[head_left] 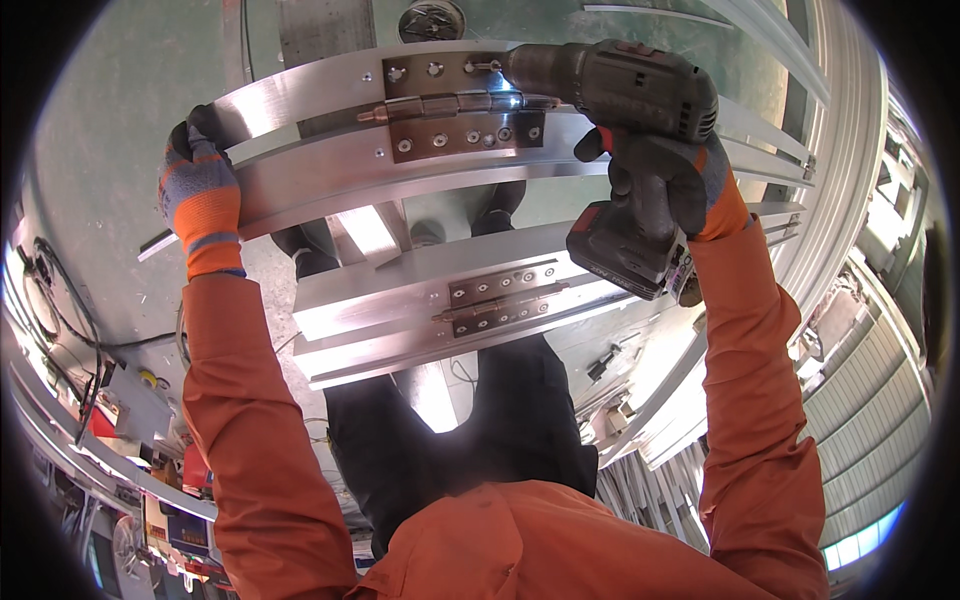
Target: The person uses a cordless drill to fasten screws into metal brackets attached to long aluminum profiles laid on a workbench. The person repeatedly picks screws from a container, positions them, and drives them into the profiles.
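Workshop with a green floor (100,180), strongly lit in patches, edges bowed by the lens. Cordless drill (640,90), dark grey, in the right hand (670,175): gloved fingers wrapped around its grip, battery pack (615,255) below them, nose pointing left. Bit end meets a screw (490,66) at the upper leaf of a bronze-coloured hinge (462,103); a bluish light patch falls on the barrel beneath the nose. The hinge lies left of the right hand and well to the right of the left one, bridging two silvery profiles: an upper profile (300,95) and a lower profile (310,180). Screws line the lower leaf.

Left hand (202,180), gloved in grey and orange, bent over the left end of the profiles; fingertips on the upper one, thumb hidden, so firmness of hold cannot be told.

Nearer the body than both hands, a second profile pair (380,290) with its own second hinge (505,300), lying left of and below the battery. Orange sleeves (235,400) behind each hand; dark trousers (375,430) below. Beyond the hands, between them, a round container (432,20). Left of the left hand, black cable (80,290). Right of the right hand, long pale profiles (840,100).
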Tool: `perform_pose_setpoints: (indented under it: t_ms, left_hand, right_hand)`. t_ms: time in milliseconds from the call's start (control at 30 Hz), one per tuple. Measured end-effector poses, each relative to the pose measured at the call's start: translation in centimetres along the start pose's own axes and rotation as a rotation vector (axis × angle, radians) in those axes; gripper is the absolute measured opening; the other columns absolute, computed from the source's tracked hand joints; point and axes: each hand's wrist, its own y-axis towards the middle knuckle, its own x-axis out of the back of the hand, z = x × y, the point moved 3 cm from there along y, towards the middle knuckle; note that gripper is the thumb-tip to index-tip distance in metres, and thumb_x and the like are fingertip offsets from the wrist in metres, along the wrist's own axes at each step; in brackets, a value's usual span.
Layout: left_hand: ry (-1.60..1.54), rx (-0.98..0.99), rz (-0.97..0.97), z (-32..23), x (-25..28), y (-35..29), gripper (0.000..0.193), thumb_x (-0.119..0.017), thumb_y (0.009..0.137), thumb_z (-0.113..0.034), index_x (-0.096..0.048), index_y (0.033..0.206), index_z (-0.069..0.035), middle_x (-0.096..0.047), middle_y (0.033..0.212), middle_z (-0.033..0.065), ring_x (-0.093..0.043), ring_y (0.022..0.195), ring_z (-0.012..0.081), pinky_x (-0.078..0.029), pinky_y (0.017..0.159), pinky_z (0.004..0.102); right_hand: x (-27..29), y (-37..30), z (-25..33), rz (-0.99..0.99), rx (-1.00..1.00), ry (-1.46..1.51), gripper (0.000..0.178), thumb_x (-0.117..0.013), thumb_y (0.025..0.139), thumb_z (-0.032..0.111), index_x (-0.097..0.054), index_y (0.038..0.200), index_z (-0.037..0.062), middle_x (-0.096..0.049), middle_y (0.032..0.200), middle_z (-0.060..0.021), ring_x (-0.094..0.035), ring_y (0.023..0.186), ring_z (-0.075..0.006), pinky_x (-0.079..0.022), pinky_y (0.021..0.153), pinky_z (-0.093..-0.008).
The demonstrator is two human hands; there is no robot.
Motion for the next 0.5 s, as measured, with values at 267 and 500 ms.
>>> perform_pose_setpoints:
  t_ms: [267, 500]
  left_hand:
    - [0.020, 0.024, 0.004, 0.64, -0.40, 0.37, 0.048, -0.042, 0.104, -0.048, -0.065, 0.129, -0.014, -0.071, 0.120, 0.0136, -0.067, 0.112, 0.0377, -0.052, 0.096, 0.0459]
    - [-0.008, 0.039, 0.017, 0.06, -0.18, 0.07, 0.048, -0.043, 0.104, -0.049, -0.065, 0.129, -0.015, -0.071, 0.120, 0.0129, -0.067, 0.112, 0.0376, -0.052, 0.096, 0.0458]
  right_hand:
    - [-0.24, -0.11, 0.34, -0.016, -0.020, 0.101, 0.026, -0.047, 0.087, 0.003, -0.069, 0.100, 0.0001, -0.066, 0.079, -0.0065, -0.064, 0.067, -0.0142, -0.054, 0.058, -0.0275]
    - [-0.59, -0.40, 0.53, 0.004, 0.089, 0.115, 0.025, -0.046, 0.086, 0.003, -0.066, 0.099, -0.0028, -0.065, 0.084, -0.0076, -0.061, 0.066, -0.0132, -0.053, 0.057, -0.0273]
